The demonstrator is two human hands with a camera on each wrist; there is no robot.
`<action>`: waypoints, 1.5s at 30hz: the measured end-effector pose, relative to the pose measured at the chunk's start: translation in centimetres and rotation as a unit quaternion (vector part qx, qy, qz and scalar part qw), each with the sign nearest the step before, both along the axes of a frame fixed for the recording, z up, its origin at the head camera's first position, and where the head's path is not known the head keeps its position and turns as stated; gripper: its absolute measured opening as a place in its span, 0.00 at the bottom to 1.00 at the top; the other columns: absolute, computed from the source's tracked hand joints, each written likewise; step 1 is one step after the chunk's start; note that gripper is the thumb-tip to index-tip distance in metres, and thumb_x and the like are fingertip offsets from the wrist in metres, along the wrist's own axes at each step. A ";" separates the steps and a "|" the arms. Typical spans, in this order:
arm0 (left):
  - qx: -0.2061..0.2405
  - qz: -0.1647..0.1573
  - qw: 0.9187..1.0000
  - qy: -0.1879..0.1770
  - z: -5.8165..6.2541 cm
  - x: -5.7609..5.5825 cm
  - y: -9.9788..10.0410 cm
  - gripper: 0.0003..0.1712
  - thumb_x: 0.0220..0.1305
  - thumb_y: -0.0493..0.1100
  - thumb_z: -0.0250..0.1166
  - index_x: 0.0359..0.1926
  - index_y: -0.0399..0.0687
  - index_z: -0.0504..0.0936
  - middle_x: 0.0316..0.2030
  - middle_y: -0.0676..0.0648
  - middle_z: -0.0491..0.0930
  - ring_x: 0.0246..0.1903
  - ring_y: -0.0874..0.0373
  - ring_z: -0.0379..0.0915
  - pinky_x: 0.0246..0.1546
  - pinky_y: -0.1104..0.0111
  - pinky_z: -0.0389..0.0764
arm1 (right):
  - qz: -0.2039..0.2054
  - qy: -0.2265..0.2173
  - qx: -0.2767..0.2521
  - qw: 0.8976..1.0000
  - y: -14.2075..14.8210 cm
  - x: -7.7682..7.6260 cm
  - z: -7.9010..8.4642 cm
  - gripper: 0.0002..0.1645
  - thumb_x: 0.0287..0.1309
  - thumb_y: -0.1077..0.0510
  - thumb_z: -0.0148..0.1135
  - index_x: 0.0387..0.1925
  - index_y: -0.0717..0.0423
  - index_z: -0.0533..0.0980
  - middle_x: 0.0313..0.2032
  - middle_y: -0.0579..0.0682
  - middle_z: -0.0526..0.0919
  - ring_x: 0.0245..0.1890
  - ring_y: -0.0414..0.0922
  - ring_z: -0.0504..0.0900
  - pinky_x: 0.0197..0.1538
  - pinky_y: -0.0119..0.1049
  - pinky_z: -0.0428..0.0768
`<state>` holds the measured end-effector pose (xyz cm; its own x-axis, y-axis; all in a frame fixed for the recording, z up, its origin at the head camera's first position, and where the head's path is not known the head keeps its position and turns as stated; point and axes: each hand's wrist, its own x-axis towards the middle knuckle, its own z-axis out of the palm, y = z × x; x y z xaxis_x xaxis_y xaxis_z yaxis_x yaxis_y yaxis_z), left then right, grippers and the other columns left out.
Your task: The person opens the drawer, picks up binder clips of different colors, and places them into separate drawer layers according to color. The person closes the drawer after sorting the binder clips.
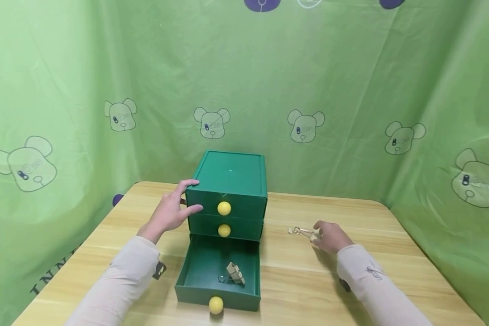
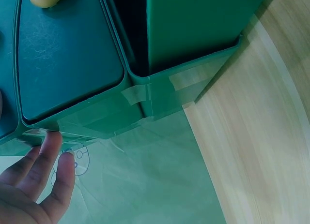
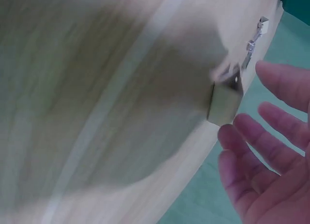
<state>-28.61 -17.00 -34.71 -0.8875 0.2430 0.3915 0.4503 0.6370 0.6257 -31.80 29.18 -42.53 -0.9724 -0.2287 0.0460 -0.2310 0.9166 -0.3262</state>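
Note:
A green drawer cabinet with yellow round knobs stands on the table, its bottom drawer pulled out. My left hand rests against the cabinet's upper left corner, thumb on the front face. In the left wrist view, nearly straight fingers touch its side. Over the table to the right, my right hand reaches around a beige binder clip, thumb and fingers spread apart. Just beyond that clip lies a smaller light clip. Beige clip pieces lie inside the drawer; their number is unclear.
The wooden table extends on both sides of the cabinet. A green curtain with printed bear heads hangs behind and along the sides. Two closed drawers, with a top knob and a middle knob, sit above the pulled-out one.

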 end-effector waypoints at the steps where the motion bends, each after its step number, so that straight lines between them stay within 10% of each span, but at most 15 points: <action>1: 0.001 0.002 1.000 -0.001 0.0 0.0 0.0 0.37 0.63 0.47 0.68 0.68 0.57 0.59 0.54 0.33 0.74 0.46 0.37 0.78 0.40 0.51 0.83 | -0.002 0.002 -0.002 1.000 0.0 0.0 0.1 0.30 0.49 0.62 0.71 0.52 0.72 0.72 0.44 0.70 0.79 0.43 0.62 0.79 0.49 0.59 0.77; 10: 0.001 -0.004 1.000 -0.002 -0.1 0.0 0.2 0.37 0.63 0.47 0.68 0.68 0.57 0.60 0.54 0.33 0.74 0.46 0.36 0.78 0.40 0.51 0.83 | -0.005 -0.045 0.001 0.999 0.1 0.6 -0.2 0.27 0.48 0.62 0.72 0.49 0.71 0.74 0.33 0.55 0.83 0.32 0.49 0.82 0.42 0.50 0.81; 45: -0.003 -0.003 1.000 0.013 0.1 0.3 0.2 0.36 0.63 0.46 0.68 0.67 0.55 0.61 0.53 0.32 0.75 0.45 0.37 0.79 0.40 0.50 0.83 | -0.022 0.025 -0.075 0.997 -0.7 2.0 0.2 0.32 0.45 0.57 0.76 0.47 0.70 0.72 0.31 0.53 0.82 0.31 0.47 0.80 0.40 0.48 0.82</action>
